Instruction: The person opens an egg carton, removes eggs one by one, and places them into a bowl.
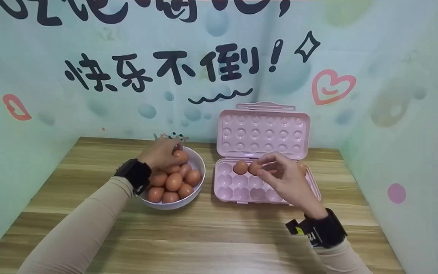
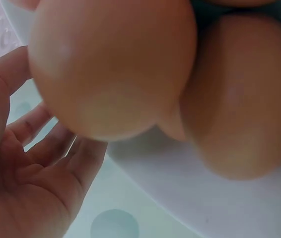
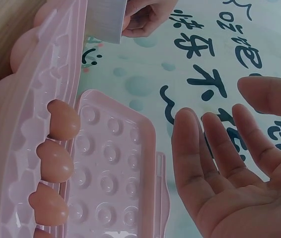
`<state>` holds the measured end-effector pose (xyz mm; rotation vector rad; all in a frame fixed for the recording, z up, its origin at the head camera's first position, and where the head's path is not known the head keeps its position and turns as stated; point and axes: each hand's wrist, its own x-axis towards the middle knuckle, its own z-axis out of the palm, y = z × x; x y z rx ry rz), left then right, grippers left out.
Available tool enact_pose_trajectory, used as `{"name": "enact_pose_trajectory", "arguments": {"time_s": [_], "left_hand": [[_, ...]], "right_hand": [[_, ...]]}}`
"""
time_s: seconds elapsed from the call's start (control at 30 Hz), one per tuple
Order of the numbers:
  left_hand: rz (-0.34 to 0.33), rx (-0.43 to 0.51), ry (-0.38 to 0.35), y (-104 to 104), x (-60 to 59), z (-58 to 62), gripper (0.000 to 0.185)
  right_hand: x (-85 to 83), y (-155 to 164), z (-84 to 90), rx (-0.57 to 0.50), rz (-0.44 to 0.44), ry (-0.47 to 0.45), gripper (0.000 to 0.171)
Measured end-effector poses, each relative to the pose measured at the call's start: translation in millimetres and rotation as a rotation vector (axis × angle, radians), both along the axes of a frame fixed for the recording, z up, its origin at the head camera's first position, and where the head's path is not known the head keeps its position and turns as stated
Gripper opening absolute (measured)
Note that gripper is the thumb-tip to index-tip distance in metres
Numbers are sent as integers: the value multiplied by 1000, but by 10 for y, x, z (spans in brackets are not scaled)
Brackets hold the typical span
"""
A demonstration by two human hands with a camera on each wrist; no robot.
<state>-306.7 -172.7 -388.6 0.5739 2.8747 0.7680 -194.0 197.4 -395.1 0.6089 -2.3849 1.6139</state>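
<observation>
On the left, a white bowl is heaped with brown eggs. My left hand reaches over its far side and holds one egg at the top of the heap, the thumb against the shell and the other fingers curled behind. To the right lies a pink egg carton, its lid raised. Several carton eggs sit in a row beside the hinge; part of this row is hidden by my hand in the head view. Above the carton hovers my right hand, fingers spread and holding nothing.
Both containers stand on a wood-grain table. A printed cloth backdrop rises close behind the bowl and the raised lid, with side panels to left and right. Bare carton cups show in the front rows.
</observation>
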Motion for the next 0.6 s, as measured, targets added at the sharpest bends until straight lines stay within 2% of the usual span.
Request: {"name": "enact_pose_trajectory", "arguments": {"time_s": [0.2,0.4,0.6], "left_hand": [[-14,-19,47,16,47,62,23],[4,44,60,63,172,240,30],[-27,88,190,169,384,365,33]], "right_hand": [[4,15,-9,-10,-6,0,21],[-4,66,10,5,-23,25,21],[-66,99,99,118,-69,60,25]]}}
